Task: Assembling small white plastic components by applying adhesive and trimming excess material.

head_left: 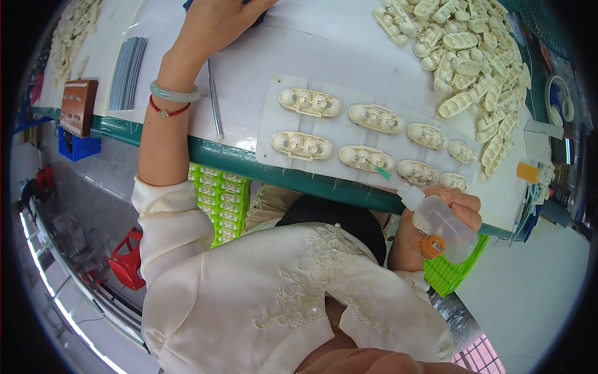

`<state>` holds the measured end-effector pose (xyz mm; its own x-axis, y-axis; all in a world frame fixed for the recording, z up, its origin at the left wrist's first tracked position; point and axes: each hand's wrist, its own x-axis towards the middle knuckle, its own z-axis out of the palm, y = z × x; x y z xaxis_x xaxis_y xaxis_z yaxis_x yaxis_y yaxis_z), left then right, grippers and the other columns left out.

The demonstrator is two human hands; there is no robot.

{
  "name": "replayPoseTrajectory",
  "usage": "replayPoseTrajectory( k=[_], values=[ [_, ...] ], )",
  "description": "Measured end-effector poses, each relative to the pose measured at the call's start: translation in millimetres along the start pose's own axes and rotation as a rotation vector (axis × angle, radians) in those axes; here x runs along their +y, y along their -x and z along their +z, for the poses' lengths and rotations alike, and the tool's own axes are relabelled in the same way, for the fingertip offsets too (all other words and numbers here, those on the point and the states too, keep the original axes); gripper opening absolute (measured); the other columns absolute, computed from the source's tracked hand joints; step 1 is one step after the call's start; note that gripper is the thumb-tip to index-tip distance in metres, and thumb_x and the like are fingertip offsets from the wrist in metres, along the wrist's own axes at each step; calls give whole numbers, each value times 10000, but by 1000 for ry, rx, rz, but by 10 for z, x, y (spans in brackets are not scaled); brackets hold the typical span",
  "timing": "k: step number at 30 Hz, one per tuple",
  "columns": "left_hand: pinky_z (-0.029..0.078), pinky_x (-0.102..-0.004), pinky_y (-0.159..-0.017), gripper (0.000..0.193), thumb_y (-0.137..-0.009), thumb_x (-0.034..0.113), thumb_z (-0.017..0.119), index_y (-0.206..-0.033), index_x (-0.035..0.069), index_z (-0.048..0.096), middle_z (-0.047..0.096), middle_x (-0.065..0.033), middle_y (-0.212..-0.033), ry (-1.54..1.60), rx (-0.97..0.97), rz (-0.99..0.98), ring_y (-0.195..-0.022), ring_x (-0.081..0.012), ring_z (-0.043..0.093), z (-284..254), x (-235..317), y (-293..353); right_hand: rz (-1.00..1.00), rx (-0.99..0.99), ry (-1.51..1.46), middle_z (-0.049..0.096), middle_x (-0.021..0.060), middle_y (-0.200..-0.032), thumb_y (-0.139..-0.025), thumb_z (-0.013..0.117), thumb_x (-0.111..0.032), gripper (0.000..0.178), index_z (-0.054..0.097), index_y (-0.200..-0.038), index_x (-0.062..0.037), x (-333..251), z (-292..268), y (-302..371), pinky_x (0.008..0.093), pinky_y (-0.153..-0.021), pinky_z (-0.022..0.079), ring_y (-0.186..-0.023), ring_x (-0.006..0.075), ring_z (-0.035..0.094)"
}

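My right hand point(408, 240) is closed around a translucent squeeze bottle point(445, 227) with a white nozzle and a thin green needle tip point(382, 172). The needle points at a cream oval casing point(366, 158) in the near row; whether it touches cannot be told. Several such casings, each with small round parts and metal bits inside, lie in two rows on a translucent flat board point(274, 118). At the top edge my left hand point(215, 25) rests over a dark blue thing point(256, 20) whose kind I cannot make out. Most of its fingers are cut off.
A large heap of cream casings point(467, 62) covers the table's right side, another pile point(71, 37) the far left. Grey strips point(128, 73), a brown box point(79, 107) and a thin metal rod point(215, 103) lie leftward. Green trays point(221, 202) sit below the green table edge point(230, 159).
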<state>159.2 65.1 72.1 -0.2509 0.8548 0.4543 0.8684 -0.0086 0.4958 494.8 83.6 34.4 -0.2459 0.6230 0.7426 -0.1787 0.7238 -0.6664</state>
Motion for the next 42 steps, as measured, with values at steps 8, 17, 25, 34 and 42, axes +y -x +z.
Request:
replayPoseTrajectory(
  k=[8,17,25,34,42],
  values=[
    [457,-257,-536,112,-787,101,650,-796,-9,631,607,-93,-699,5,-1,17,-571,-164,561,-25,99,-11,-40,-16,-4,393,115,-860,-776,600,-150,310,367,-890,19,45,-17,0,237,-403,450,-760,204,472],
    [441,-253,-525,113,-784,97,656,-776,-11,626,593,-80,-677,8,-13,19,-555,-149,532,-14,113,-16,-118,81,92,409,113,-830,-830,526,-350,404,365,-887,16,155,-268,29,223,-388,420,-721,197,462],
    [470,-222,-706,185,-832,167,620,-957,32,640,651,-45,-855,-74,-67,-7,-752,-121,603,46,-91,69,57,53,71,433,126,-848,-796,609,-223,323,397,-916,-12,-4,-157,-13,239,-430,448,-687,190,492],
    [458,-218,-743,172,-838,139,608,-958,17,627,647,-40,-886,-39,-75,-42,-794,-112,600,57,-53,69,60,240,325,432,130,-843,-811,512,-389,406,396,-900,-10,60,-452,8,222,-400,358,-560,134,420],
    [453,-211,-735,167,-837,128,607,-954,10,627,648,-42,-867,1,-80,-94,-786,-102,598,68,-73,70,-19,162,106,420,151,-827,-793,553,-405,457,405,-907,12,204,-628,54,218,-397,398,-603,158,450]
  ],
)
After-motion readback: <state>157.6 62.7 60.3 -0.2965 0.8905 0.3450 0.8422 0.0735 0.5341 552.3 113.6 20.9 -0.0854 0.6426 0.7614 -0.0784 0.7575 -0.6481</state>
